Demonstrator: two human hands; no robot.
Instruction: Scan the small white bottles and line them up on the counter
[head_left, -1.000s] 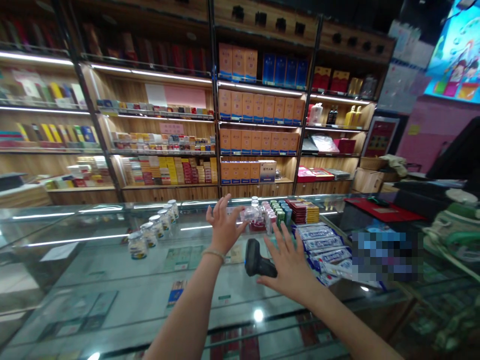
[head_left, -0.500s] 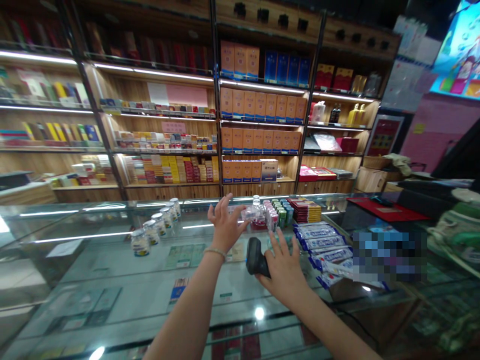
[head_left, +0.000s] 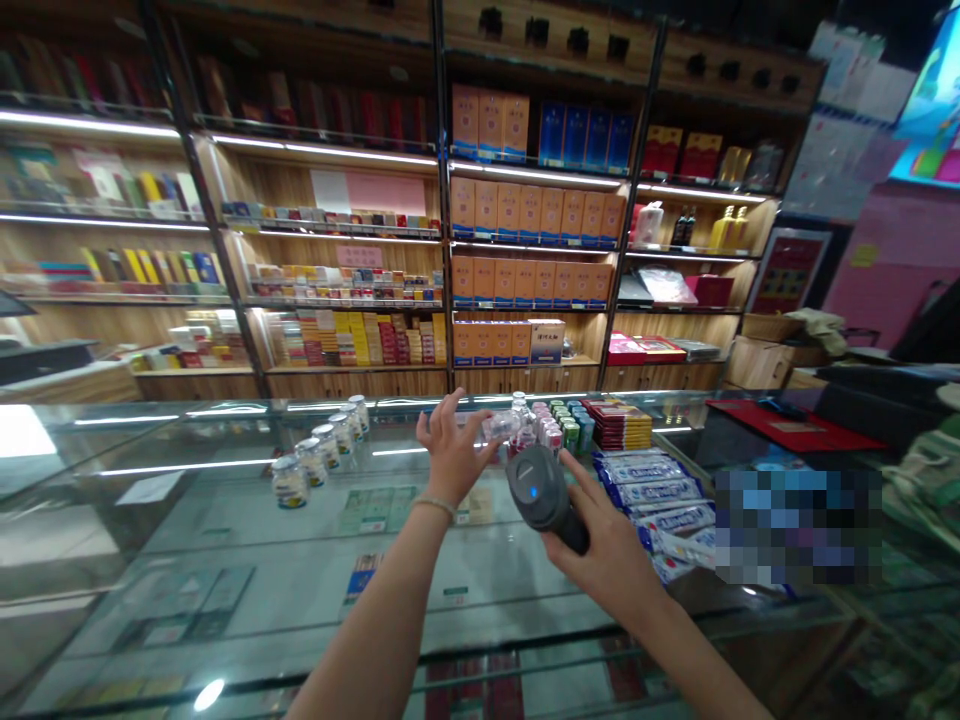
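Note:
My left hand [head_left: 454,450] reaches over the glass counter, thumb and fingers closed round a small clear bottle [head_left: 501,427] that lies sideways in the grip. In my right hand [head_left: 600,535] is a dark grey barcode scanner [head_left: 540,490] with a blue light on its top. The scanner's head tilts up and forward, just below and right of the bottle. Beyond the bottle, close to it, stand pink tubes [head_left: 551,432] and green tubes [head_left: 571,435]. Blue-and-white packets [head_left: 652,490] lie fanned out to the right of the scanner.
Several lidded jars [head_left: 291,482] stand in a slanting row on the left of the glass counter [head_left: 277,560]. Red and yellow flat packs [head_left: 619,425] are stacked at the back right, near a red mat [head_left: 795,427]. Lit shelves [head_left: 536,210] with boxes line the wall behind.
My right hand has turned and raised the scanner, so its top and blue light now show. The left hand stays nearly still with the bottle. The view has shifted slightly left.

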